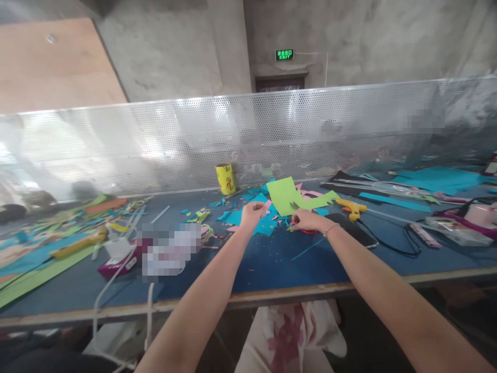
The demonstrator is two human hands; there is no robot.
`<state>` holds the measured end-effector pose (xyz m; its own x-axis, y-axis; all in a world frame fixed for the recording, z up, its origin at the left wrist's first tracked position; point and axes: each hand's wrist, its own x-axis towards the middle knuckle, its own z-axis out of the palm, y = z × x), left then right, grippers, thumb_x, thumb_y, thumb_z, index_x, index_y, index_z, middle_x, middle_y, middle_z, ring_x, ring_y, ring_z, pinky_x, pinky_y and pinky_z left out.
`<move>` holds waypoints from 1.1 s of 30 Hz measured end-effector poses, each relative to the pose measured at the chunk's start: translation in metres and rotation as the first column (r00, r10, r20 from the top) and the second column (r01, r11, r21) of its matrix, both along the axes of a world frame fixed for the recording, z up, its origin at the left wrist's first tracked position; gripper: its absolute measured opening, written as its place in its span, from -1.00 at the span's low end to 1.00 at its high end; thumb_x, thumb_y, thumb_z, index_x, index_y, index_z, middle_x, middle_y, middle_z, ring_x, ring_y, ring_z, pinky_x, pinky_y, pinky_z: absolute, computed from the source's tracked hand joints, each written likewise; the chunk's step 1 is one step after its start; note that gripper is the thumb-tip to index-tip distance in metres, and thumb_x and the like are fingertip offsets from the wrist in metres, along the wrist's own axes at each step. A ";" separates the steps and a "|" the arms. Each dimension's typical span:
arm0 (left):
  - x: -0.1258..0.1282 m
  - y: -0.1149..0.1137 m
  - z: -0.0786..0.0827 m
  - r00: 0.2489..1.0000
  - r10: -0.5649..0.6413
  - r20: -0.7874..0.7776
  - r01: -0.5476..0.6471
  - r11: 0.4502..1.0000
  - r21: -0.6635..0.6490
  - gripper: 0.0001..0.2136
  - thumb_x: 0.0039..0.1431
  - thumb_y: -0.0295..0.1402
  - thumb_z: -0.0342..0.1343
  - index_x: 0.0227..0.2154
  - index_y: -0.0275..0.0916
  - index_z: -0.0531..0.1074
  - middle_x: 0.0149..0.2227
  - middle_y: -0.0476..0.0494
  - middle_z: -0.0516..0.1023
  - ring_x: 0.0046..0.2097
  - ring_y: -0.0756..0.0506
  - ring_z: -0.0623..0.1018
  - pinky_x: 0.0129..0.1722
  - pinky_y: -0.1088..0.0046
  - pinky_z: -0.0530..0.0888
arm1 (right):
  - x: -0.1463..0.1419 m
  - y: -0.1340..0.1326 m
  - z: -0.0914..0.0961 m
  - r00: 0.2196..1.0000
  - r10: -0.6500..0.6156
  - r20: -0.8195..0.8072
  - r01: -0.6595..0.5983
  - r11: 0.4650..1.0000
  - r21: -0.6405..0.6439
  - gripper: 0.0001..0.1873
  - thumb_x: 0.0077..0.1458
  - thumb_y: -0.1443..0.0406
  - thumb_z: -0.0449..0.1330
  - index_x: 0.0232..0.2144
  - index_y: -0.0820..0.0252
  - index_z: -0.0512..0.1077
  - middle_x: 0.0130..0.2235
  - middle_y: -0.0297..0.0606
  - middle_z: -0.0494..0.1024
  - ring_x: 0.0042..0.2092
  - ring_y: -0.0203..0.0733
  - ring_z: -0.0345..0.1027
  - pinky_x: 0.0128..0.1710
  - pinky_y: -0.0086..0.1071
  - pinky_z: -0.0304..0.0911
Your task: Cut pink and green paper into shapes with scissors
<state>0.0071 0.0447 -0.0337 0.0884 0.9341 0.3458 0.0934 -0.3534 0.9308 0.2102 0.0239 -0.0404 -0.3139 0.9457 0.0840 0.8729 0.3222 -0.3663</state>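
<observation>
Over the middle of the blue table, my left hand point(252, 215) is closed, fingertips pinching a small pink piece of paper point(267, 206). My right hand point(306, 220) is wrapped round a pair of scissors; red of the handle shows beneath the palm, and the dark blades point(293, 206) point up and left. Beyond both hands lies a notched sheet of light green paper point(282, 195). Blue paper scraps point(266, 226) and tiny cuttings are spread beneath and around the hands.
A yellow roll point(225, 179) stands by the perforated metal screen point(186, 140). Right of my hands are a yellow glue gun point(351, 208) and a dark phone point(355, 231). Another glue gun point(79, 243), a purple power strip point(116, 264) and paper strips lie left. White cables hang over the front edge.
</observation>
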 end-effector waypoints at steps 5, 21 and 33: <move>0.001 -0.005 0.003 0.999 -0.018 -0.045 0.018 1.000 -0.009 -0.88 -0.18 -0.33 0.12 -0.58 -0.30 0.41 -0.72 0.06 0.32 -0.62 0.08 0.27 -0.56 0.54 0.22 | 0.005 0.000 0.000 0.988 -0.030 -0.151 0.016 0.996 -0.093 -0.82 -0.23 0.23 0.24 -0.54 0.22 0.39 -0.43 -0.24 0.50 -0.39 -0.24 0.32 -0.42 -0.44 0.14; 0.005 -0.002 -0.002 0.995 -0.077 -0.056 0.076 0.997 -0.017 -0.83 -0.23 -0.30 0.18 -0.57 -0.32 0.40 -0.71 0.06 0.34 -0.63 0.09 0.28 -0.59 0.56 0.20 | 0.003 -0.014 0.017 0.910 0.078 -0.408 -0.162 0.971 -0.176 -0.83 -0.26 0.24 0.26 -0.57 0.24 0.41 -0.47 -0.26 0.53 -0.38 -0.23 0.39 -0.32 -0.41 0.21; 0.014 -0.013 -0.005 0.964 -0.255 -0.072 0.238 0.953 -0.185 -0.88 -0.18 -0.49 0.12 -0.47 -0.37 0.45 -0.60 -0.04 0.43 -0.56 0.08 0.39 -0.49 0.53 0.35 | -0.005 -0.022 0.021 0.780 0.014 -0.626 -0.158 0.972 -0.175 -0.71 -0.08 0.28 0.19 -0.23 0.22 0.37 -0.31 -0.20 0.47 -0.36 -0.31 0.37 -0.30 -0.38 0.28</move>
